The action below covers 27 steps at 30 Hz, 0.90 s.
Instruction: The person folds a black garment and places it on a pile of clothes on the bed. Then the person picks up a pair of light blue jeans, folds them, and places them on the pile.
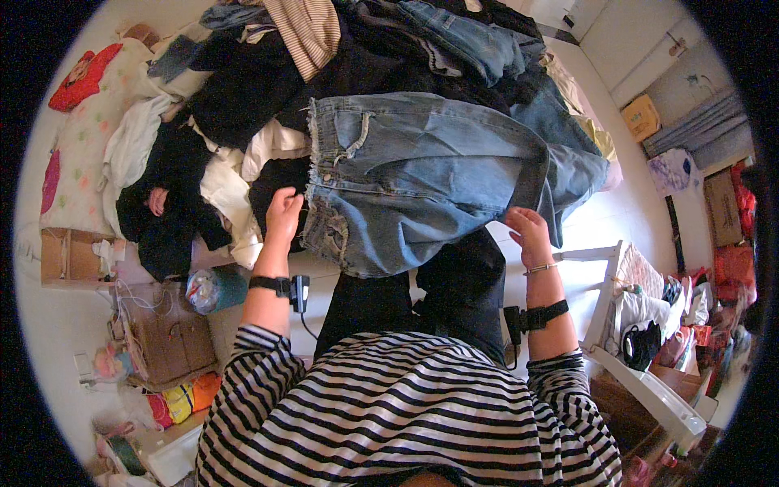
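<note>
A pair of faded blue jeans (pixel 420 164) lies sideways before me, its frayed waistband to the left and the legs running right. Its near edge hangs towards my thighs. Beside the waistband is my left hand (pixel 285 213), fingers curled close to the frayed edge; whether they pinch it is unclear. My right hand (pixel 528 229) has its fingertips at the near edge of the jeans, by the legs, with the thumb a little apart. I cannot make out whether that hand grips the denim. Frayed pocket trim and a metal button show on the jeans.
Under and behind the jeans spreads a heap of dark clothes (pixel 243 85), with a striped garment (pixel 307 36) and more denim (pixel 468 42). A white-framed chair (pixel 614 280) holding items stands at right. At left are a brown case (pixel 167 335) and a bin (pixel 219 291).
</note>
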Available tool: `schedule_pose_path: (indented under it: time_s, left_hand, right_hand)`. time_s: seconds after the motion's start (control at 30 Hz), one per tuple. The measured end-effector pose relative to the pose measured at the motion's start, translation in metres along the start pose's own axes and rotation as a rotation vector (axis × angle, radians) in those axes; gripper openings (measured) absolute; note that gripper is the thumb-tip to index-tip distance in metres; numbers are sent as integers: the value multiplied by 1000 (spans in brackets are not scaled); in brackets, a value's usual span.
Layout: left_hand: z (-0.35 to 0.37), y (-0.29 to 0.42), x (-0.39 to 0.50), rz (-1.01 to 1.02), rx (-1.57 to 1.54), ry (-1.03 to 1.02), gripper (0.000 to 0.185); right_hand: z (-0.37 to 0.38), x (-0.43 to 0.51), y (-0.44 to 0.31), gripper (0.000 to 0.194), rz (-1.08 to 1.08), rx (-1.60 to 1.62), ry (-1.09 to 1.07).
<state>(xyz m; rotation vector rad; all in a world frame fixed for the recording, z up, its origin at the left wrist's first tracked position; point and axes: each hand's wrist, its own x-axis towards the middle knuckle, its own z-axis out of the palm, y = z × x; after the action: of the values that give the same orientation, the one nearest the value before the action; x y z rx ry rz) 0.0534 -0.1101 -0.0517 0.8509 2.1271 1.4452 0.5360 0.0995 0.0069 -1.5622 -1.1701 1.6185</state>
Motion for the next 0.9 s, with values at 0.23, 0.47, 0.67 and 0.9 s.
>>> schedule_pose_path:
  time_s: [0.23,0.47,0.67,0.9]
  left_hand:
    - [-5,-39,-66,-303,325,46,47]
    - [14,-26,-88,-965,-897,-204,38]
    - [5,52,-71,-618,-1206,-284,35]
    - [-45,144,-42,-141,-1367,-284,42]
  right_hand:
    - [-6,-9,30,37,72,-212,-143]
    - [17,0,55,63,-112,-281,-258]
    - [23,31,66,63,-113,-174,-63]
    - [22,26,40,62,-26,112,71]
